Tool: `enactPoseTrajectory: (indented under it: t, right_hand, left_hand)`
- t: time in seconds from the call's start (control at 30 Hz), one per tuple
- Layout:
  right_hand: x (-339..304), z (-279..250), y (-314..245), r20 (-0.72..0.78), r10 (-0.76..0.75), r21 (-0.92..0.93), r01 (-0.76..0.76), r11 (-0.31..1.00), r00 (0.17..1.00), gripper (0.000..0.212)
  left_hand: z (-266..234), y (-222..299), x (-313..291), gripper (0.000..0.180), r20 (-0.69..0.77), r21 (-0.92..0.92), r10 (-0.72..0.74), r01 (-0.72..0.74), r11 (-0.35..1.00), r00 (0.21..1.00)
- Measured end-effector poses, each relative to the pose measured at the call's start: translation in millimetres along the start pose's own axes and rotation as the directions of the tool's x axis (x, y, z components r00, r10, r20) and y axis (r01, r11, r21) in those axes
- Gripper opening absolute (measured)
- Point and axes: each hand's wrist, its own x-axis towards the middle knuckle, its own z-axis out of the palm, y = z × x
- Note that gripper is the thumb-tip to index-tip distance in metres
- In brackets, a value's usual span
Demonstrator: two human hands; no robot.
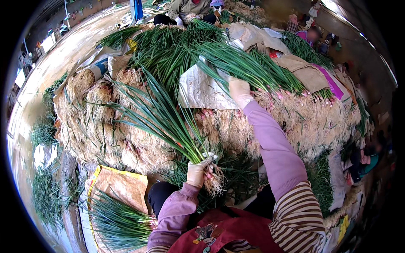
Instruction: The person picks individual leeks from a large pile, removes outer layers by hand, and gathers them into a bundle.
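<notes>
My left hand (198, 170), in a pale glove, is closed around the lower stems of a bunch of spring onions (175, 130). The bunch's long green leaves fan out up and to the left, and its pale roots hang below my fist. Farther off, my gloved right hand (239, 89) reaches to the large heap of spring onions (253, 67), beside a whitish sheet (200, 89). Its fingers look curled, with a few green leaves running up to them; what they grip is hidden.
A smaller pile of spring onions (120, 221) lies on a tan sack (122, 185) at my lower left. Thick pale roots (291, 118) line the heap's near side. Brown sacking (295, 69) covers part of it. Another person (190, 10) sits beyond the heap.
</notes>
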Motion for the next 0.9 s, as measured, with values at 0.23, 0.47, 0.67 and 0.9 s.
enactPoseTrajectory:
  t: [0.23, 0.47, 0.67, 0.9]
  right_hand:
    - [-137.1, -39.2, -91.6, 0.327, -0.174, 0.868, -0.222, 0.445, 0.929, 0.019]
    - [-184.2, -49.8, -105.6, 0.559, -0.066, 0.829, -0.557, 0.044, 0.827, 0.018]
    - [-191.3, 3.4, -63.3, 0.319, 0.103, 0.387, -0.229, 0.893, 0.942, 0.017]
    - [-144.0, -46.5, 5.6, 0.477, 0.377, 0.179, -0.507, 0.843, 0.794, 0.032]
  left_hand:
    - [12.3, 3.8, -0.4, 0.018, -0.081, 0.009, -0.021, 0.022, 1.000, 0.997]
    - [5.9, -8.2, 0.6, 0.018, -0.097, 0.123, -0.072, 0.084, 0.989, 0.993]
    - [11.9, -2.0, -6.8, 0.017, -0.010, 0.088, -0.044, 0.045, 0.995, 0.999]
    - [5.3, -5.2, -6.1, 0.017, 0.031, 0.088, -0.014, 0.011, 0.996, 0.999]
